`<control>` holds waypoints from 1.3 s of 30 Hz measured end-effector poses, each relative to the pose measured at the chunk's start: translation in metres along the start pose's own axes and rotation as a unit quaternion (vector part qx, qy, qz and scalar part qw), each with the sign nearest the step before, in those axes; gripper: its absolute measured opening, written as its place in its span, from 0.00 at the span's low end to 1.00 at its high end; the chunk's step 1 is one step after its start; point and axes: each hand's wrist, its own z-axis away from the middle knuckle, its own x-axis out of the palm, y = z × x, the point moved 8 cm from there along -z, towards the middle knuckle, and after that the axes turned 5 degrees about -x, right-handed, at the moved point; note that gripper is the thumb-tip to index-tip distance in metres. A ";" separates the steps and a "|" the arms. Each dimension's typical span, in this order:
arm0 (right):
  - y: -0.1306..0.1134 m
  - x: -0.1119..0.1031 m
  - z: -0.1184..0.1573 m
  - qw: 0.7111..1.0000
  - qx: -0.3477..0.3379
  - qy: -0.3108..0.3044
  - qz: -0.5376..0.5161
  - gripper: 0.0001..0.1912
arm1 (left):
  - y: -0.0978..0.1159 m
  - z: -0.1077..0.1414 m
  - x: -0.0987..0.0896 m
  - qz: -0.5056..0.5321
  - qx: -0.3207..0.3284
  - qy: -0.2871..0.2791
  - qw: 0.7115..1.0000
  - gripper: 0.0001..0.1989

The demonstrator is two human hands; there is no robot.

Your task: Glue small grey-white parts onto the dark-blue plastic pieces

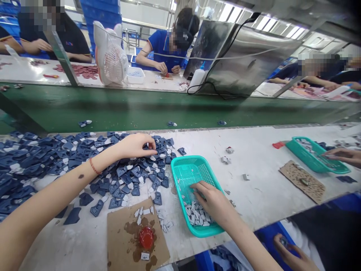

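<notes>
My left hand (138,145) is over the right part of a large pile of dark blue pieces (109,158), many with white tabs. Its fingers curl down, and whatever is between the fingertips is too small to name. My right hand (207,195) reaches into a green basket (194,160), above small light grey pieces (199,213) at its near end. Those fingers are bent together, their tips partly hidden. Left of the basket lies a stained cardboard sheet (121,233) bearing a red round cap (146,237) and several small white pieces (145,256).
Another green basket (303,160) and a brown board (303,182) are at the right, beside a co-worker's hand (345,155). Another person's hand (291,252) is below the table edge. Across the green belt (126,107), people sit near a white fan (109,56).
</notes>
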 end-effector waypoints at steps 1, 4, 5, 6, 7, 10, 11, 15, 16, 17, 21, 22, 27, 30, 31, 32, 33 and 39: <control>-0.001 0.000 0.000 1.000 -0.003 0.000 0.012 0.12 | -0.004 -0.010 -0.003 -0.004 -0.011 0.014 1.000 0.14; -0.003 0.002 0.001 0.999 -0.011 -0.008 0.038 0.15 | -0.018 -0.050 -0.004 -0.027 -0.044 0.042 0.998 0.14; -0.003 0.003 0.001 0.999 -0.010 -0.010 0.036 0.16 | -0.023 -0.065 -0.003 -0.036 -0.055 0.048 0.997 0.15; -0.002 0.003 0.001 1.000 -0.007 -0.010 0.027 0.16 | -0.029 -0.080 0.000 -0.045 -0.066 0.052 0.995 0.15; -0.002 0.003 0.001 1.000 -0.002 -0.007 0.011 0.16 | -0.034 -0.096 0.003 -0.054 -0.075 0.055 0.994 0.17; 0.003 -0.001 0.002 0.999 0.020 0.010 -0.050 0.14 | -0.046 -0.134 0.016 -0.071 -0.095 0.047 0.992 0.21; 0.005 -0.002 0.002 0.997 0.028 0.017 -0.067 0.13 | -0.049 -0.144 0.021 -0.073 -0.100 0.042 0.991 0.22; 0.008 -0.006 0.004 0.993 0.042 0.040 -0.105 0.09 | -0.057 -0.164 0.034 -0.060 -0.130 0.019 0.989 0.18; 0.008 -0.006 0.004 0.992 0.042 0.046 -0.108 0.09 | -0.059 -0.165 0.036 -0.051 -0.141 0.017 0.988 0.18; 0.007 -0.007 0.004 0.992 0.042 0.050 -0.110 0.09 | -0.061 -0.164 0.036 -0.040 -0.153 0.018 0.987 0.17; 0.009 -0.005 0.005 0.991 0.047 0.060 -0.113 0.08 | -0.064 -0.148 0.022 0.033 -0.187 0.055 0.980 0.13; 0.009 -0.006 0.006 0.990 0.048 0.065 -0.117 0.08 | -0.064 -0.140 0.015 0.060 -0.192 0.070 0.977 0.11; -0.007 -0.021 0.014 0.969 0.044 0.136 -0.200 0.07 | -0.047 -0.059 -0.023 0.215 -0.198 0.147 0.945 0.15; -0.032 -0.030 0.019 0.948 0.042 0.164 -0.271 0.07 | -0.027 0.015 -0.030 0.411 -0.187 0.174 0.875 0.20; -0.042 -0.032 0.021 0.942 0.040 0.164 -0.290 0.06 | -0.019 0.041 -0.026 0.465 -0.187 0.173 0.848 0.22; -0.053 -0.033 0.022 0.938 0.037 0.160 -0.305 0.06 | -0.011 0.066 -0.021 0.500 -0.193 0.168 0.828 0.24; -0.065 -0.032 0.024 0.936 0.033 0.154 -0.315 0.06 | -0.004 0.090 -0.013 0.521 -0.207 0.162 0.812 0.25; -0.134 -0.016 0.027 0.946 -0.032 0.079 -0.313 0.05 | 0.025 0.204 0.074 0.640 -0.332 0.089 0.687 0.20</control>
